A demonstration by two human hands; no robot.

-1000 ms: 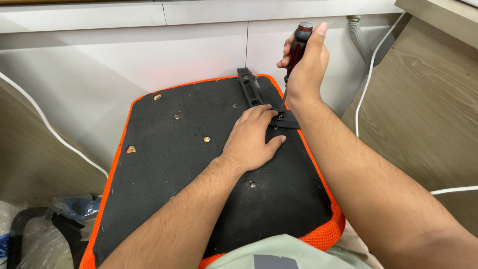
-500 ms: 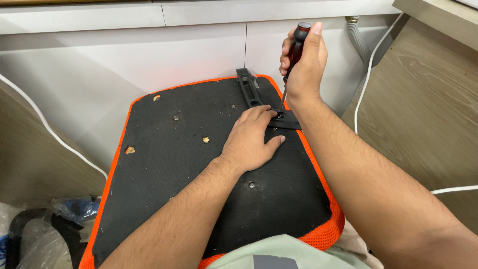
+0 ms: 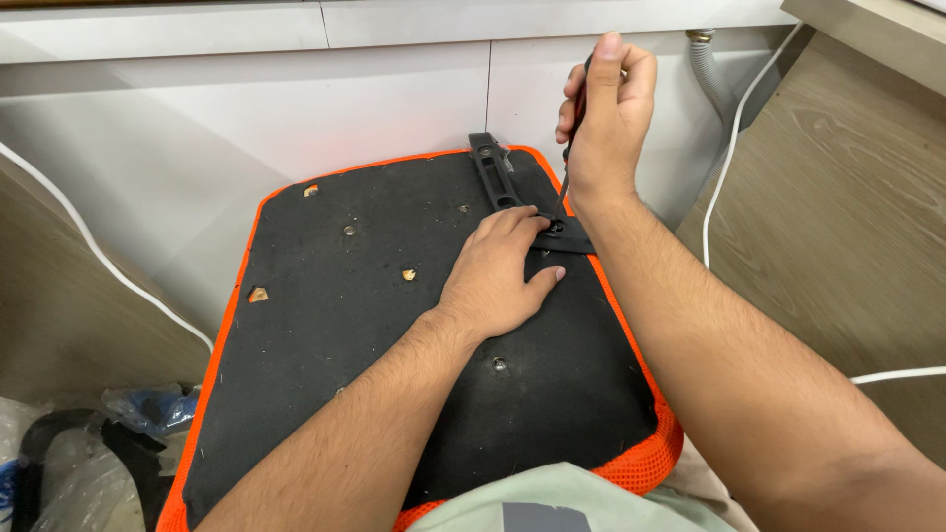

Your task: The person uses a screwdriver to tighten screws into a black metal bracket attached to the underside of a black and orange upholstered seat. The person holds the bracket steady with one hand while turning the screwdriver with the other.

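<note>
The right hand [image 3: 603,113] was wrapped tight around the handle of a screwdriver [image 3: 573,138], thumb up along it, holding the tool nearly upright with its tip down at a black bracket [image 3: 512,192]. That bracket lay along the far right part of a black seat base [image 3: 394,325] trimmed in orange mesh, close to its right edge. The left hand [image 3: 498,271] lay flat, palm down, on the base, its fingertips [image 3: 522,219] pressing the near end of the bracket just beside the tool's tip; it closed on nothing. Both forearms reached in from the near side, the right one crossing over the base's right rim. Several screw holes dotted the open black surface to the left of the hands. Beyond the far edge stood white cabinet fronts [image 3: 296,89], close behind the bracket. A white cable [image 3: 724,163] hung to the right against a wooden panel [image 3: 847,217], and crumpled plastic bags [image 3: 89,453] sat at the lower left.
</note>
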